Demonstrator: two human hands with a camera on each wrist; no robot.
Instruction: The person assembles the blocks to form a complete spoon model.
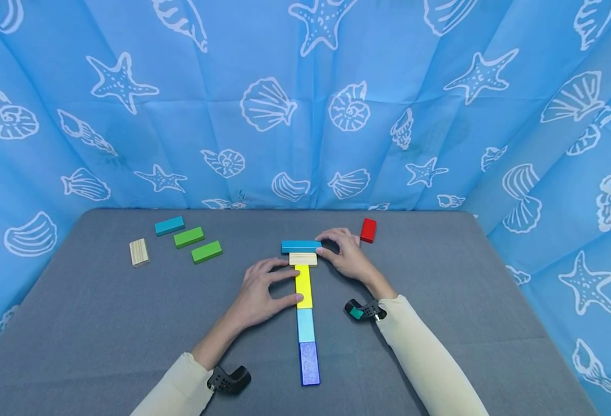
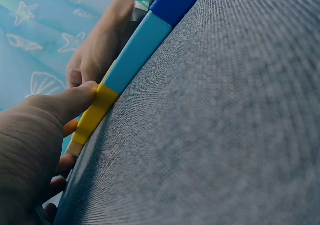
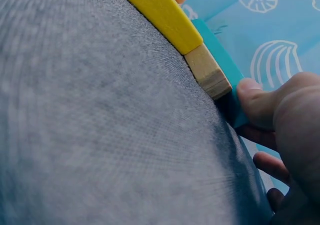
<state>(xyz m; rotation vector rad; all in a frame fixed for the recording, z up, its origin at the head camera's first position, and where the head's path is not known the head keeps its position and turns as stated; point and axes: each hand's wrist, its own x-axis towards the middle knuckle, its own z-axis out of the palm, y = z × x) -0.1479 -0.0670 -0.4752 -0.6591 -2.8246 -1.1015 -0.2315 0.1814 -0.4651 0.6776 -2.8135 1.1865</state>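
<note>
We've got a column of blocks mid-counter [image 1: 430, 346]: dark blue block [image 1: 309, 364] nearest, then light blue block [image 1: 306, 325], yellow block [image 1: 304, 289], pale wooden block [image 1: 302, 257] set crosswise, and teal block [image 1: 297, 246] crosswise behind it. Right hand [image 1: 349, 259]: we see thumb and index nearly closed, pinching the teal block's right end. Left hand [image 1: 256, 294]: fingers loosely spread, thumb and one fingertip touching the yellow block's left edge, nothing gripped. We log the loose ones too: red block [image 1: 368, 230] just beyond the right hand; at far left, two green blocks [image 1: 189, 237], a blue block [image 1: 169, 226] and a second wooden block [image 1: 139, 252]. Patterned blue curtain [image 1: 269, 144] behind.
</note>
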